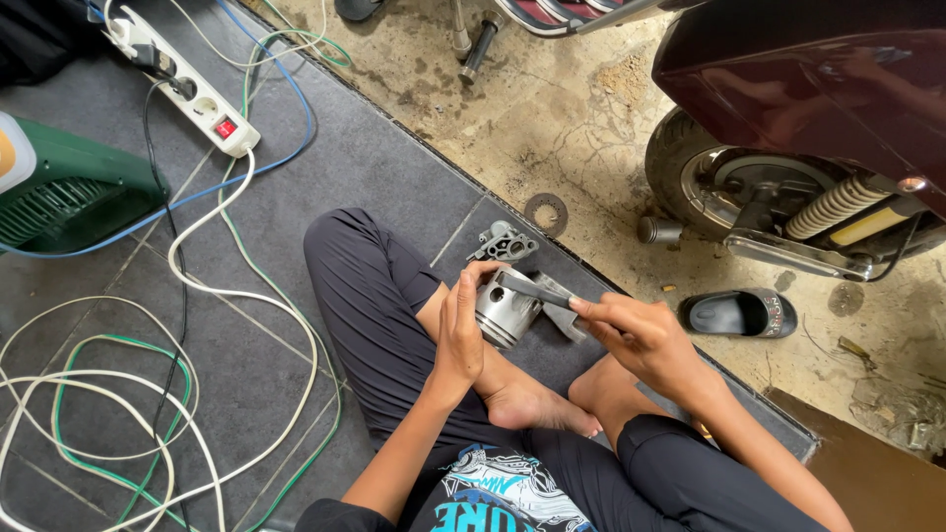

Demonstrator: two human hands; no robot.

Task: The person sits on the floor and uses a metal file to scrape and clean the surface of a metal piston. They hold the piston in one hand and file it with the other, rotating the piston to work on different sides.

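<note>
Left hand [461, 330] clamps what I take for a metal piston [505, 312] over my crossed legs, steadying it; right hand [631, 335] pinches a flat tool [532, 288] against its rim.

Repair workshop: scooter [788, 118], engine piston [505, 313], cables [197, 286].

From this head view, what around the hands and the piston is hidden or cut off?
- Piston: its near side is covered by the left hand.
- Flat metal tool: its handle end is hidden inside the right hand.
- Metal part on the floor: too small to identify.
- Scooter: cut off by the top and right edges; only the rear wheel area shows.
</note>
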